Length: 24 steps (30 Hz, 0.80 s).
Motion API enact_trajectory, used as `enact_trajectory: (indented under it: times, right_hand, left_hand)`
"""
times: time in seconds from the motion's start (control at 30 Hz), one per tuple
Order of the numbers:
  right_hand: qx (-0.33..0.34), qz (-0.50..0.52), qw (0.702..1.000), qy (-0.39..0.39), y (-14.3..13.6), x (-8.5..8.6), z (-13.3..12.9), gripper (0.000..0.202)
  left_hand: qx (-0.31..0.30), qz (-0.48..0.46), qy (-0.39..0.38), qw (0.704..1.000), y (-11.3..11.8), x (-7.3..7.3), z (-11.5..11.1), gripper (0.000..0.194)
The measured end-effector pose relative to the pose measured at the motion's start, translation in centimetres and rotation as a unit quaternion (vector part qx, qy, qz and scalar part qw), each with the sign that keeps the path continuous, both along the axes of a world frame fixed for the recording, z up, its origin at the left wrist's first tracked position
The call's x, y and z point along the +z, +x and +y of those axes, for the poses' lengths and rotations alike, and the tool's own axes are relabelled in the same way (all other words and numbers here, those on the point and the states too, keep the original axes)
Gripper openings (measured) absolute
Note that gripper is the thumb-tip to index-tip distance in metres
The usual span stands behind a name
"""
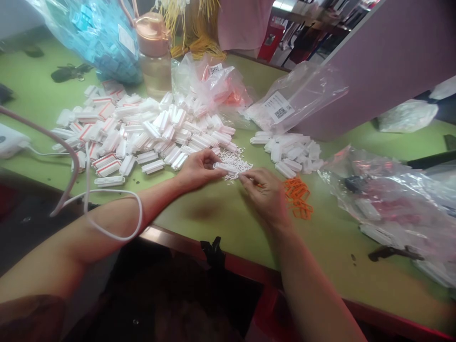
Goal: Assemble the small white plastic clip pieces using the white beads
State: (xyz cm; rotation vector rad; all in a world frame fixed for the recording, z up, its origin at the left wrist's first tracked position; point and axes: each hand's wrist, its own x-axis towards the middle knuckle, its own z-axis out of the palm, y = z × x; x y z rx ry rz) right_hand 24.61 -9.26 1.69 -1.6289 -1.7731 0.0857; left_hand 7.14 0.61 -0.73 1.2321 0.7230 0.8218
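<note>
My left hand (pixel 199 169) is closed round a slim white plastic housing (pixel 227 167), which points to the right. At the housing's right end, my right hand (pixel 261 187) has its fingers pinched together; whatever lies between the fingertips is too small to tell. Just behind the housing spreads a pile of tiny white pieces (pixel 239 160). A large heap of white plastic housings (pixel 142 123), some with red-orange strips, lies beyond my left hand. Orange rectangular frames (pixel 298 197) lie right of my right hand, below a smaller group of white parts (pixel 294 151).
A pink-lidded bottle (pixel 154 52) and a bag of blue parts (pixel 107 42) stand at the back left. Clear plastic bags (pixel 274 107) lie behind and to the right. A white cable (pixel 140 209) loops over my left forearm. The green table's front edge (pixel 178 240) runs below my hands.
</note>
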Motion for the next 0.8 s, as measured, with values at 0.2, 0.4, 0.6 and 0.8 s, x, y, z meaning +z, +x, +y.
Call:
enact_trajectory:
  times: [0.2, 0.4, 0.6, 0.8]
  right_hand:
    - [0.023, -0.16, 0.984, -0.07, -0.7, -0.9, 0.2, 0.016]
    - [0.017, -0.082, 0.995, -0.051, -0.2, -0.1, 0.1, 0.015]
    - [-0.008, 0.118, 0.993, -0.006, -0.9, 1.0, -0.2, 0.013]
    - [0.023, 0.139, 0.99, 0.018, -2.1, 0.3, 0.3, 0.013]
  left_hand:
    - [0.003, 0.018, 0.031, 0.999, 0.0, 0.2, 0.1, 0.042]
    - [-0.01, 0.03, 0.035, 0.999, 0.0, 0.0, 0.0, 0.039]
    - [-0.063, 0.047, 0.067, 0.995, -0.3, 0.4, -0.4, 0.034]
    - [-0.106, 0.045, 0.087, 0.989, -0.3, 1.1, -0.8, 0.029]
